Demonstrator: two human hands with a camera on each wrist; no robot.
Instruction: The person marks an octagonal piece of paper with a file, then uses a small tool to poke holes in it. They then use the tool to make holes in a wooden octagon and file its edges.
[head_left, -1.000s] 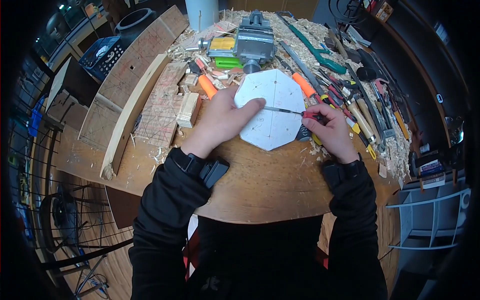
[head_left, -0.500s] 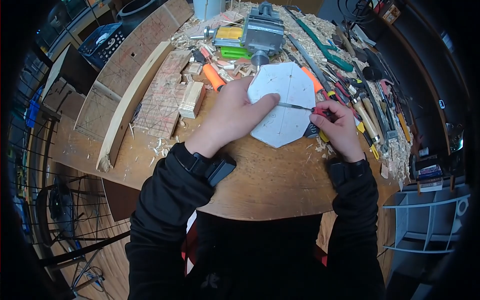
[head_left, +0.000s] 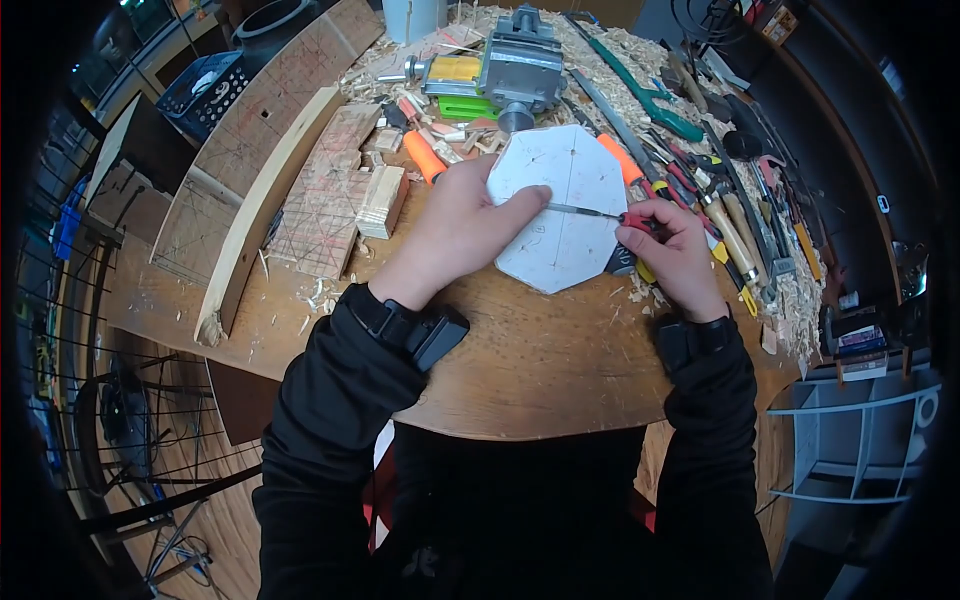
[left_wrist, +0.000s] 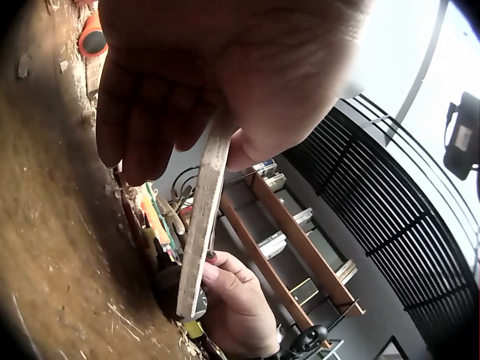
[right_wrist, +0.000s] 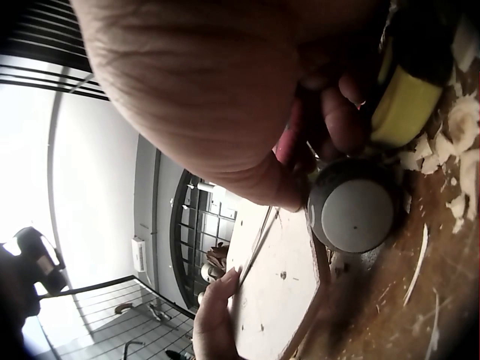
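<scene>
My left hand (head_left: 455,235) grips the left edge of a white-faced, many-sided wooden board (head_left: 565,245), its thumb on top. The left wrist view shows the board edge-on (left_wrist: 202,225), tilted up off the table with the fingers behind it. A slim needle file (head_left: 585,211) lies across the white face, which bears pencil lines and small holes. Its far end meets the left thumb. The right hand (head_left: 672,250) pinches the file's red handle (head_left: 634,221) between thumb and fingers at the board's right edge. In the right wrist view, the left thumb (right_wrist: 217,311) presses near the file's end.
A metal vise (head_left: 522,65) stands behind the board amid wood shavings. Chisels, files and other hand tools (head_left: 730,235) crowd the right side. Marked planks (head_left: 325,200), a curved wooden strip (head_left: 265,215) and a small block (head_left: 382,200) lie at left. The wooden table's (head_left: 520,370) front edge is near my body.
The head view has shifted a little, so the board and both hands appear slightly farther right than a second ago. Both grips stay the same, with the file still across the board.
</scene>
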